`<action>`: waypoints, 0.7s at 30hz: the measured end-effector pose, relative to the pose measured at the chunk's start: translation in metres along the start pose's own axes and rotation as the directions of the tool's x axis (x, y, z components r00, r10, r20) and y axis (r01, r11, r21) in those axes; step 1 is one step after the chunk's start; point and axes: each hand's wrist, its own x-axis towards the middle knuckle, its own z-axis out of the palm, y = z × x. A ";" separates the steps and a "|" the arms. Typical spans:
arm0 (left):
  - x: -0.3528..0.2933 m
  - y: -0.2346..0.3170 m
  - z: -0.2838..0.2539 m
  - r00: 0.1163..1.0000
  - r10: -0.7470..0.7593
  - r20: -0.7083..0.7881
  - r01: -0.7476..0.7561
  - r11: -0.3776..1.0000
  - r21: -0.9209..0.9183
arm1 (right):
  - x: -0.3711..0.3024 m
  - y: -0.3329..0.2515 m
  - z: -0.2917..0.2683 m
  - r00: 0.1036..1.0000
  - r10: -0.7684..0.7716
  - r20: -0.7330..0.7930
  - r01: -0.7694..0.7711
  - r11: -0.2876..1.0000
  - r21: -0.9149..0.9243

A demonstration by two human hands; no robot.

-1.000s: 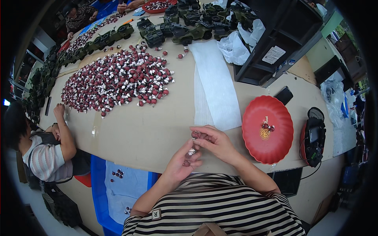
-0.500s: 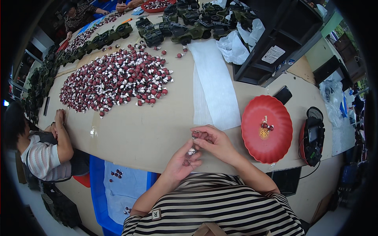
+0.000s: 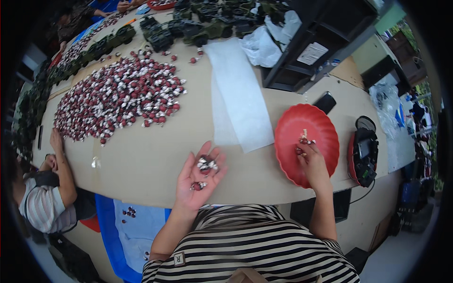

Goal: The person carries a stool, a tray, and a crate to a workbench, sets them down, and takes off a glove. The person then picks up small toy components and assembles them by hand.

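Note:
My left hand (image 3: 189,192) is turned palm up over the near edge of the table. On its palm and fingers lie several small round dark-red pieces with white tufts (image 3: 206,165); the fingers are spread slightly under them. My right hand (image 3: 314,169) reaches into the scalloped red bowl (image 3: 331,150). Its thumb and fingers pinch a small dark-red piece (image 3: 299,151) just above the bowl's bottom. Beside the fingertips, a few similar pieces (image 3: 306,141) lie in the bowl.
A large heap of red-and-white pieces (image 3: 118,99) covers the table's left. White sheeting (image 3: 243,94), a dark crate (image 3: 302,52), a phone (image 3: 324,102) and a black device (image 3: 365,153) stand around. Green toy vehicles (image 3: 203,28) line the back. A person (image 3: 45,193) sits at left by a blue bin (image 3: 106,231).
My hands, together half a second ago, have parted. The right hand has moved right into the red bowl with a piece; the left hand has opened out palm up. The whole view has shifted slightly.

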 end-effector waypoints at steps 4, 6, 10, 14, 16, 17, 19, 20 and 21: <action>0.004 -0.007 0.014 0.998 -0.016 0.058 0.020 0.998 -0.067 | 0.008 -0.048 -0.006 0.995 0.089 -0.049 -0.085 0.993 0.085; 0.000 -0.006 0.017 0.998 0.006 0.056 -0.001 0.996 -0.088 | 0.012 -0.084 -0.001 0.990 -0.142 -0.023 0.144 0.978 0.151; 0.000 -0.007 0.019 0.998 0.015 0.067 -0.008 0.995 -0.101 | 0.004 -0.163 0.028 0.825 -0.558 0.088 0.439 0.733 0.520; -0.004 -0.009 0.022 0.992 0.051 0.118 -0.050 0.999 -0.011 | 0.007 -0.193 0.053 0.677 -0.734 0.042 0.620 0.601 0.504; -0.001 -0.005 0.020 0.993 0.083 0.082 -0.086 0.996 0.036 | 0.009 -0.190 0.057 0.707 -0.704 0.071 0.558 0.617 0.555; -0.001 -0.004 0.015 0.993 0.085 0.087 -0.089 0.995 0.035 | 0.010 -0.189 0.056 0.740 -0.665 0.102 0.488 0.635 0.599; 0.001 -0.002 0.005 0.984 0.169 -0.060 -0.150 0.959 0.239 | 0.011 -0.187 0.053 0.831 -0.536 0.148 0.331 0.691 0.643; -0.001 -0.004 0.002 0.979 0.201 -0.035 -0.185 0.947 0.264 | 0.012 -0.185 0.052 0.897 -0.392 0.205 0.159 0.717 0.678; -0.003 -0.005 0.001 0.981 0.190 -0.028 -0.177 0.949 0.263 | 0.014 -0.183 0.051 0.901 -0.385 0.198 0.161 0.723 0.672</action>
